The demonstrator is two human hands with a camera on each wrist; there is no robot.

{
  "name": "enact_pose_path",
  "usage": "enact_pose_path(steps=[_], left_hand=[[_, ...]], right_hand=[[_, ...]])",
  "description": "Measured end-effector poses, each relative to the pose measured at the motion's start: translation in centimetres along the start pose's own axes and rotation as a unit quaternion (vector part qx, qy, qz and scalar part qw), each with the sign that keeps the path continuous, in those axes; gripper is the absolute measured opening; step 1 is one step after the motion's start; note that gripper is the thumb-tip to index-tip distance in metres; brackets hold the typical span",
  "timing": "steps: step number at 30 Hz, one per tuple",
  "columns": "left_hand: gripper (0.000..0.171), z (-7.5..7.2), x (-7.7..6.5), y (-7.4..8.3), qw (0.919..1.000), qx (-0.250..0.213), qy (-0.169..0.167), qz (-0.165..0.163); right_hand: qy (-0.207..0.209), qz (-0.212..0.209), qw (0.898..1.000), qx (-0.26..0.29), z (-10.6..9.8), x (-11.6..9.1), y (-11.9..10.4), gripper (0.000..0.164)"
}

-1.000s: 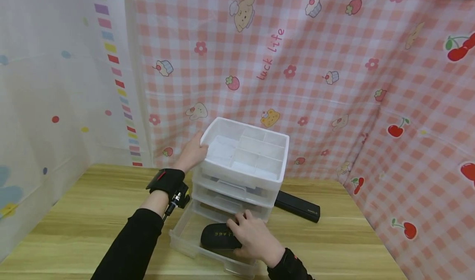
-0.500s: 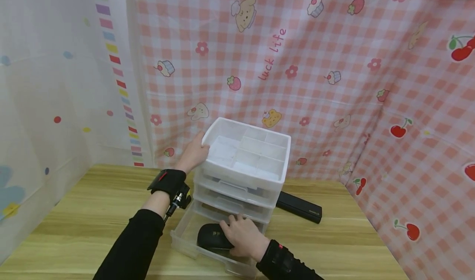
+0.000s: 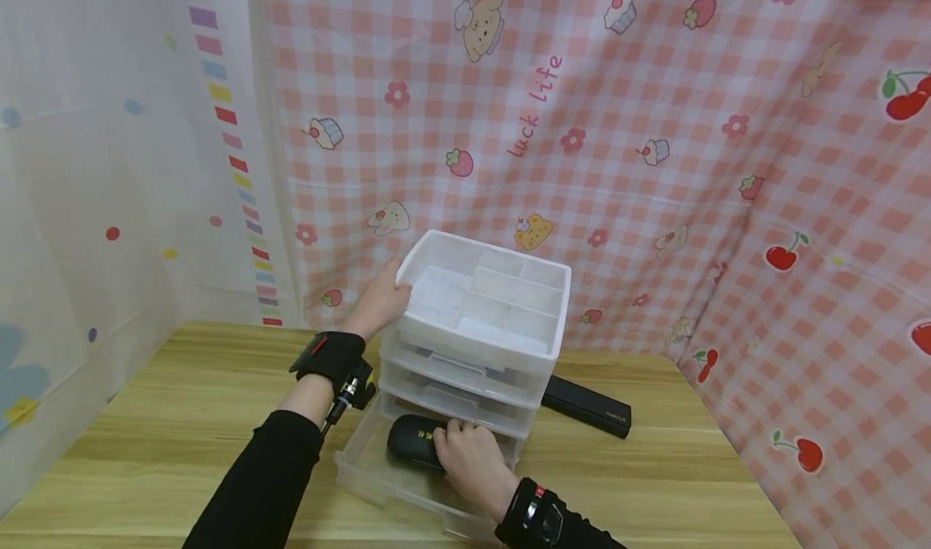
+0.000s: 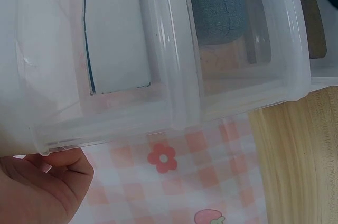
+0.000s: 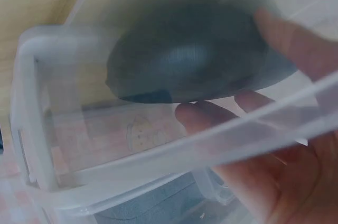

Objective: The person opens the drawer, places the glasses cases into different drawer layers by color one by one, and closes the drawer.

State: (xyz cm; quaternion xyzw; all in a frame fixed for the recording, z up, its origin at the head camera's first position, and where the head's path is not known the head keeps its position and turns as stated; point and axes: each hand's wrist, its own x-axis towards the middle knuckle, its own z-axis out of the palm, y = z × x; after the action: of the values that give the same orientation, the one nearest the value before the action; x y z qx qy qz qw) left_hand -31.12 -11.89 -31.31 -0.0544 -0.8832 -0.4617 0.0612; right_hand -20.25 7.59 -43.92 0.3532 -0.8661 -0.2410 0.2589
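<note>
A white drawer organizer stands on the table, its clear bottom drawer pulled out toward me. My left hand grips the organizer's upper left edge; in the left wrist view its curled fingers show below the clear plastic side. Inside the bottom drawer lies a black glasses case with gold lettering. My right hand reaches into that drawer and holds the case's right end. In the right wrist view the dark rounded case shows through the drawer wall, between thumb and fingers.
A long black box lies on the table behind the organizer's right side. Upper drawers hold a white flat box and a blue fabric item. The organizer's top tray has compartments. Patterned curtains enclose the wooden table.
My right hand has shifted left, and the glasses case has moved deeper into the bottom drawer, away from its front wall. The left hand keeps its hold on the organizer.
</note>
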Motion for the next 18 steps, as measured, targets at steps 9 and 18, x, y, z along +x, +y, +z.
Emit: enact_pose_path(steps=[9,18], left_hand=[[0.046,0.13,0.07,-0.02,1.0,-0.003,-0.004,-0.004],[0.046,0.02,-0.02,0.01,1.0,-0.004,-0.005,0.001]], right_hand=[[0.03,0.023,0.999,-0.031,0.64,0.53,-0.32,0.01],[0.004,0.012,1.0,0.013,0.47,0.45,0.3,0.012]])
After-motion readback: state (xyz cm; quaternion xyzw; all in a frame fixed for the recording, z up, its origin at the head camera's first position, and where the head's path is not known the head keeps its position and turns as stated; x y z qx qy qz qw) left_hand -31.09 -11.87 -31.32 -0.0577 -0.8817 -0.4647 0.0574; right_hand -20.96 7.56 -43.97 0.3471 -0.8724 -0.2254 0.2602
